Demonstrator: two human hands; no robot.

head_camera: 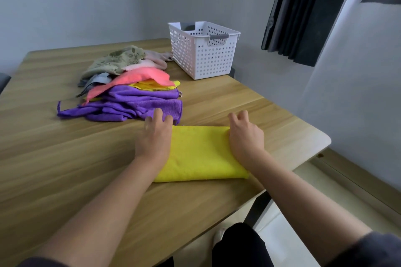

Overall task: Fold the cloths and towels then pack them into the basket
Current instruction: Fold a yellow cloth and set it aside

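Observation:
A folded yellow cloth (200, 154) lies flat on the wooden table (65, 158) in front of me. My left hand (155, 134) rests palm down on its left end, fingers spread. My right hand (245, 134) presses on its right end, fingers loosely apart. Behind the left hand lies a loose pile: purple cloths (130, 106), a pink cloth (138, 78), another yellow one (156, 85), a grey one (95, 80), a pale pink towel (149, 62) and a green patterned towel (117, 58). A white perforated basket (204, 54) stands at the table's far right.
The table's right edge and rounded corner (321, 138) are close to my right hand. Dark curtains (303, 13) hang at the upper right. A grey wall stands behind the table. My dark-clothed knee (238, 245) shows below the table's front edge.

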